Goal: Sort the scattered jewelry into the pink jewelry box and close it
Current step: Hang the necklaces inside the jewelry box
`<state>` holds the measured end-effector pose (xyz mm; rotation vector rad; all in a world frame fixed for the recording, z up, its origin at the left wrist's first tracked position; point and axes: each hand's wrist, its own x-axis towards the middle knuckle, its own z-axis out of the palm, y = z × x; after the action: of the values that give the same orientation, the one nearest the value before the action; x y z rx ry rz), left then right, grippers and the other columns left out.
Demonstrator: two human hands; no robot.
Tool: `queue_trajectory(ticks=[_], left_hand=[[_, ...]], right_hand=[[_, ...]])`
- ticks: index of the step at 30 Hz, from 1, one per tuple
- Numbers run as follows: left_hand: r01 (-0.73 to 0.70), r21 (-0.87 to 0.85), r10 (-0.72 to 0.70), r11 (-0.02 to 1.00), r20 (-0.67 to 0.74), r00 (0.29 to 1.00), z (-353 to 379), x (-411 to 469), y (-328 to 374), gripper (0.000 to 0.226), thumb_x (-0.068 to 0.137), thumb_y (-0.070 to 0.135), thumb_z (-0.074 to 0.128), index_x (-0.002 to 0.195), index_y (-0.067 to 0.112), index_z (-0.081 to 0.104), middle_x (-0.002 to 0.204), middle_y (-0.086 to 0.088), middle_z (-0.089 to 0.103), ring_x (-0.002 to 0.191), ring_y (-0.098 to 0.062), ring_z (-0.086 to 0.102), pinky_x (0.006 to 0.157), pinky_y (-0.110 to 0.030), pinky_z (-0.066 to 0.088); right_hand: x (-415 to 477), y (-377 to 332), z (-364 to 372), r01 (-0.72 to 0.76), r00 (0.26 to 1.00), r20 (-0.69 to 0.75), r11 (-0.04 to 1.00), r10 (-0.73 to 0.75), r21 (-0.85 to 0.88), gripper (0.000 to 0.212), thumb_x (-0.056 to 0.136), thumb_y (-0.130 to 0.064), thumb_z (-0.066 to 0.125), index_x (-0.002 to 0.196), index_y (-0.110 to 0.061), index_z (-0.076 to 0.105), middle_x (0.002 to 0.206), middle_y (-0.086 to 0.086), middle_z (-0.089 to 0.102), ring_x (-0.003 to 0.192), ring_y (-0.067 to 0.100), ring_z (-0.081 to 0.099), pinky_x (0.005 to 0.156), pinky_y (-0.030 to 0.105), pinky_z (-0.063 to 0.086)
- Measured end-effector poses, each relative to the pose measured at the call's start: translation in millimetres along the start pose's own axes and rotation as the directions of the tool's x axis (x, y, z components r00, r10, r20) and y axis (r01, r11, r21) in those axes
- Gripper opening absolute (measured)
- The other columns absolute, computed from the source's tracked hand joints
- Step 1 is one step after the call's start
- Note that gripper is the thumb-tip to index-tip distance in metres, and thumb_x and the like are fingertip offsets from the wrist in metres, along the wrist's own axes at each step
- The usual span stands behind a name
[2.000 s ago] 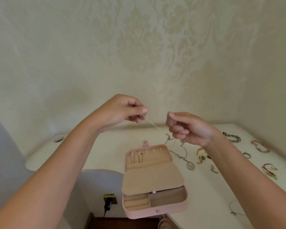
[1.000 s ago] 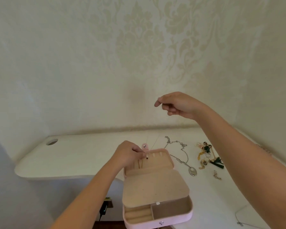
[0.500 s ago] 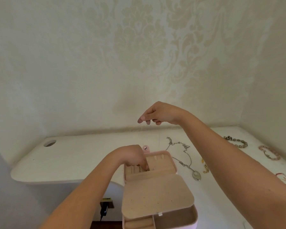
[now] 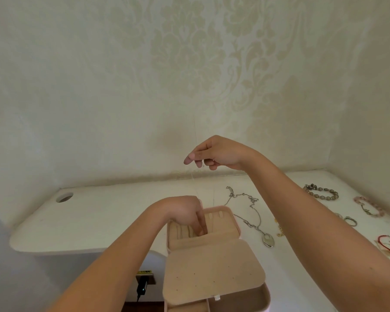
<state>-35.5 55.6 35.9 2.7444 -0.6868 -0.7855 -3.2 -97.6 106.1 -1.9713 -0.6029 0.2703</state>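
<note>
Pink jewelry box [image 4: 212, 264], open at the white table's [image 4: 104, 219] near edge, receives a fine chain [image 4: 195, 190] running near-vertically from the raised right hand's [image 4: 214, 154] pinch down to the nearer left hand [image 4: 185, 212], fingertips pressed together into the lid pocket; no legible writing.

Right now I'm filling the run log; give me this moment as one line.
left hand: fingers in lid of pink jewelry box | right hand: raised, holding thin chain | pendant necklace: on table
</note>
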Motion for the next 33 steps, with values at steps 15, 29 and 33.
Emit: queue_trajectory(ticks=[15, 29, 33], left_hand=[[0.345, -0.334, -0.454, 0.877, -0.339, 0.824, -9.0, -3.5, -58.8, 0.046, 0.086, 0.046, 0.061, 0.102, 0.003, 0.065, 0.093, -0.005, 0.068, 0.077, -0.019, 0.060, 0.074, -0.028, 0.048], [0.145, -0.561, -0.384, 0.815, -0.336, 0.860, 24.5, -1.9, -50.2, 0.018, 0.089, 0.012, 0.061, 0.101, 0.007, 0.071, 0.086, -0.002, 0.062, 0.076, -0.014, 0.056, 0.063, -0.020, 0.044], [0.047, -0.561, -0.353, 0.826, -0.452, 0.819, 31.7, -3.6, -50.4, 0.013, 0.091, 0.014, 0.060, 0.096, 0.008, 0.070, 0.091, 0.000, 0.062, 0.087, -0.014, 0.055, 0.075, -0.023, 0.042]], right_hand=[[-10.3, -9.4, 2.5, 0.017, 0.989, 0.147, 0.995, -0.003, -0.098, 0.019, 0.092, -0.021, 0.059, 0.102, -0.011, 0.072, 0.070, -0.005, 0.058, 0.055, 0.008, 0.040, 0.059, 0.017, 0.044], [-17.9, -24.4, 3.2, 0.012, 0.987, 0.162, 0.976, 0.023, -0.216, 0.018, 0.092, -0.011, 0.057, 0.103, -0.005, 0.070, 0.073, -0.002, 0.056, 0.063, 0.008, 0.050, 0.067, 0.017, 0.051], [-22.3, -30.8, 2.8, 0.020, 0.997, 0.075, 0.978, -0.005, -0.209, 0.016, 0.084, -0.017, 0.069, 0.096, -0.008, 0.074, 0.072, 0.000, 0.061, 0.065, 0.010, 0.053, 0.066, 0.018, 0.053]])
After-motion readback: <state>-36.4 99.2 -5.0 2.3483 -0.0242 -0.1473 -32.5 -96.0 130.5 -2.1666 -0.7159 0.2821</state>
